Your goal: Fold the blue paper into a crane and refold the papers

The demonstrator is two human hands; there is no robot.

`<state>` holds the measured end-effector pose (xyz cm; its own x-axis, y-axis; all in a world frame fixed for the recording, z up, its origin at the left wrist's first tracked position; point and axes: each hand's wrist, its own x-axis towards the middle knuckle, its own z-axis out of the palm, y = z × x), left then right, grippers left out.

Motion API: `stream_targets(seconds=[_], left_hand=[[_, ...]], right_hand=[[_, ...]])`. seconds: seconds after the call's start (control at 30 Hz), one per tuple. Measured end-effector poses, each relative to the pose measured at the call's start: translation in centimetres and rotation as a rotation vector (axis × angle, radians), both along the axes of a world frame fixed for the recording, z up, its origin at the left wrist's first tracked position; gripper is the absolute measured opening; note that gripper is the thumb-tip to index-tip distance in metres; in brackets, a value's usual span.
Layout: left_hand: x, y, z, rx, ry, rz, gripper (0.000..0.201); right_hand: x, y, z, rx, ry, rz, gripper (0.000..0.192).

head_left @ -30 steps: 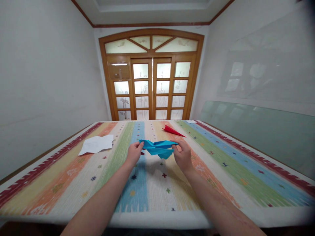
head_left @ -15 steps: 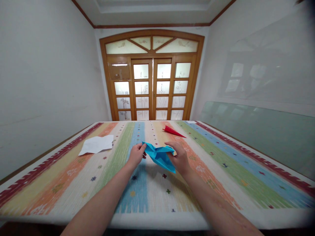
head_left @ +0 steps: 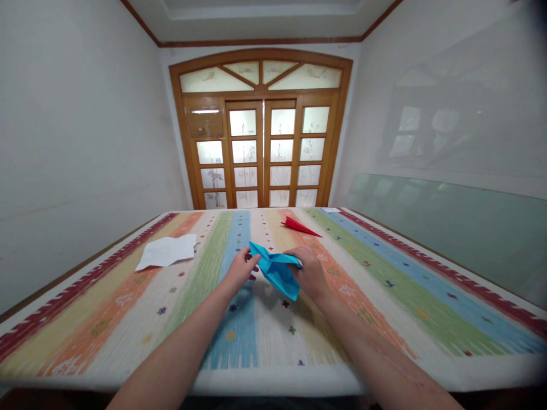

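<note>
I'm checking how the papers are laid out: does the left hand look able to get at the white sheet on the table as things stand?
Probably yes. The white sheet lies flat to the left of the left hand, with only bare striped cloth between them. But that hand is pinching the blue folded paper together with the right hand.

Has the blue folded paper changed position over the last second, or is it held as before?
Yes. The blue folded paper has swung from lying level between both hands to slanting down toward the person, its near tip lower over the striped table cover; the red paper plane stayed put.
</note>
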<state>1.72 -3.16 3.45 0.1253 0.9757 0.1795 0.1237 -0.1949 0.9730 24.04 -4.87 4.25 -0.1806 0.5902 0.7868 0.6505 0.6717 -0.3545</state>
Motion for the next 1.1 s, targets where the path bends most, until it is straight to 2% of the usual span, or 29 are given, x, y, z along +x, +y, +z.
stream_targets(seconds=[0.13,0.23,0.53,0.9,1.1], left_hand=[[0.4,-0.4,-0.7,-0.19,0.124,-0.11,0.04],[0.3,-0.1,-1.4,-0.228,0.17,-0.121,0.038],[-0.7,1.2,-1.8,0.113,0.223,0.028,0.038],[-1.7,1.4,-0.4,0.221,0.144,0.153,0.03],[-2.2,1.8,-0.2,0.246,0.146,0.143,0.032]], right_hand=[[0.0,-0.2,0.3,0.046,-0.031,-0.019,0.019],[0.0,-0.2,0.2,0.067,-0.037,-0.017,0.024],[0.3,0.0,0.3,0.048,0.037,0.018,0.029],[1.2,1.3,-0.3,-0.002,0.257,-0.017,0.024],[1.4,1.5,-0.3,-0.03,0.299,-0.015,0.024]])
